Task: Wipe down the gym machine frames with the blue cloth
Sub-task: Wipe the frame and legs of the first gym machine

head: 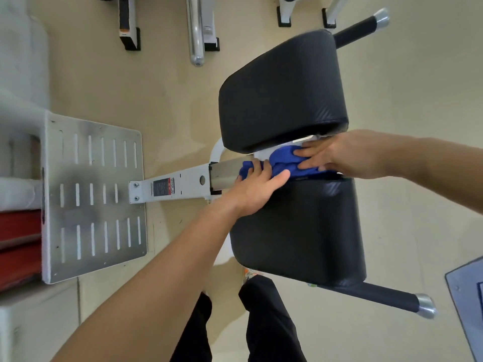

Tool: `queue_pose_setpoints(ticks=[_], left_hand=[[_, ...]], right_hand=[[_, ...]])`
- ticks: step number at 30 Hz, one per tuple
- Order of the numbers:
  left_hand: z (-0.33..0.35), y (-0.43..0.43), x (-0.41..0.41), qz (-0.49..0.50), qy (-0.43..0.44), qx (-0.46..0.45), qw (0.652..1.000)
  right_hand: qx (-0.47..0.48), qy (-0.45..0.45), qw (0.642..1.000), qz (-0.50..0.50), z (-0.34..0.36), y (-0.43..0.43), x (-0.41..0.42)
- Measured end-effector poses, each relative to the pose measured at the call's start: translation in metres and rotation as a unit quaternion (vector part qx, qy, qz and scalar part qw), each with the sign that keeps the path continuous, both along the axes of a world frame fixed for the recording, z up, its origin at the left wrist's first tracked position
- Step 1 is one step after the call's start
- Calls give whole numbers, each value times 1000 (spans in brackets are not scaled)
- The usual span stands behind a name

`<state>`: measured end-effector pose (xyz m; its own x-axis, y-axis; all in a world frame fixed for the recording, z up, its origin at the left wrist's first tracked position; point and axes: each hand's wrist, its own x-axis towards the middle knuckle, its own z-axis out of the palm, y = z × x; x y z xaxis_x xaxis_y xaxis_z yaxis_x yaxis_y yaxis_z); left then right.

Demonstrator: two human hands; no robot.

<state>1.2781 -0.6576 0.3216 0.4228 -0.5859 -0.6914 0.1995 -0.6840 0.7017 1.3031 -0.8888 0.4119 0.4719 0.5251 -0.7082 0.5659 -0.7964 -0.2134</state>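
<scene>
The blue cloth (283, 163) lies bunched on the white machine frame (183, 185), in the gap between two black pads. My left hand (257, 188) grips the cloth's left end over the frame's steel sleeve (224, 175), fingers curled round it. My right hand (324, 155) comes in from the right and presses on the cloth with fairly straight fingers. Part of the cloth is hidden under both hands.
The upper black pad (282, 92) and lower black pad (300, 231) flank the frame, each with a black chrome-capped handle (392, 299). A slotted metal footplate (96, 194) sits to the left. Other machine feet (129, 30) stand at the top. My legs (261, 322) are below.
</scene>
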Motion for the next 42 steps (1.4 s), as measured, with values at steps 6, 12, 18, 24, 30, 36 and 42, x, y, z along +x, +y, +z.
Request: queue_pose_setpoints(ticks=[6,12,18,24,30,36,42], left_hand=[[-9,4,-3,32,-3,22,999],[32,-27,-21,108,-61,-96,988],[33,-21,-26,81,-113,-47,989],[48,-45,-18,111,-62,20,992],[69,-68,-25,129,-62,3,990],[58,-57,-19,73,-81,64,992],[60,-66,-22,68,-99,22,993]], right_hand=[[37,-72,997,-6,-2,6,-3],[81,-162,974,-136,3,-39,-33],[122,-40,908,-398,-11,-41,-56],[183,47,829,-527,-7,-31,-57],[81,35,822,-563,-15,5,-46],[92,53,824,-557,-4,14,-49],[110,77,805,-577,-12,4,-44]])
